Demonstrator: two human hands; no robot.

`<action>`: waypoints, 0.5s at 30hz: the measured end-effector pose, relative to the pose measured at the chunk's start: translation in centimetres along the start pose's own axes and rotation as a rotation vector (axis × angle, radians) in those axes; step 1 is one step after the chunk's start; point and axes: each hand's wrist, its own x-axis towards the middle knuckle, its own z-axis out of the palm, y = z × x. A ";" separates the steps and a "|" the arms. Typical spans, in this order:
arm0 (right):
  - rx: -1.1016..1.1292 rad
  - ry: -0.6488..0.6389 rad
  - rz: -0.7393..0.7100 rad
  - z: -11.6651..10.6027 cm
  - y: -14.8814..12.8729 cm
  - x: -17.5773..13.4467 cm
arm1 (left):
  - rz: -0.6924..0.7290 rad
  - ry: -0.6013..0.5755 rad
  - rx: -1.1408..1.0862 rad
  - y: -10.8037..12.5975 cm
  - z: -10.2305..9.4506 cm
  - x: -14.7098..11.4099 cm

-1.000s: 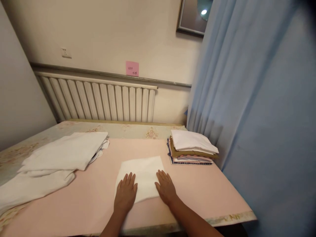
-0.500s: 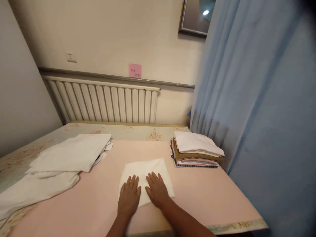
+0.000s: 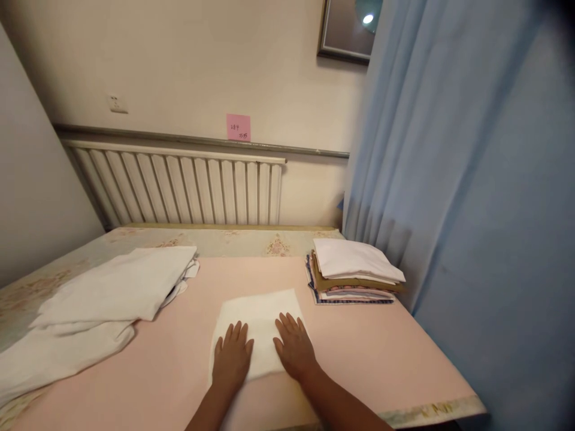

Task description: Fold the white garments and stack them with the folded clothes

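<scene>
A folded white cloth (image 3: 258, 302) lies flat on the pink sheet (image 3: 251, 275), close in front of me. My left hand (image 3: 232, 353) rests palm down on its left part, fingers stretched forward. On the right part of the cloth lies my right hand (image 3: 294, 347), also flat with its fingers extended. Bare cloth shows between the two hands. Neither hand grips anything. The palms and the cloth beneath them are hidden.
Loose white garments (image 3: 112, 287) lie heaped at the left. A stack of folded clothes (image 3: 357, 269) stands at the back right, near a blue curtain (image 3: 471, 179). Behind the table, a white radiator (image 3: 188, 185) runs along the wall, with a pink note (image 3: 238, 127) above it.
My hands have slid apart a little, the right one outward to the right and the left one slightly left. Both stay flat on the cloth. The view has shifted slightly.
</scene>
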 end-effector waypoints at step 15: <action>0.033 -0.020 0.024 0.1 0.3 0.0 | 0.307 0.163 -0.046 4.5 2.3 0.9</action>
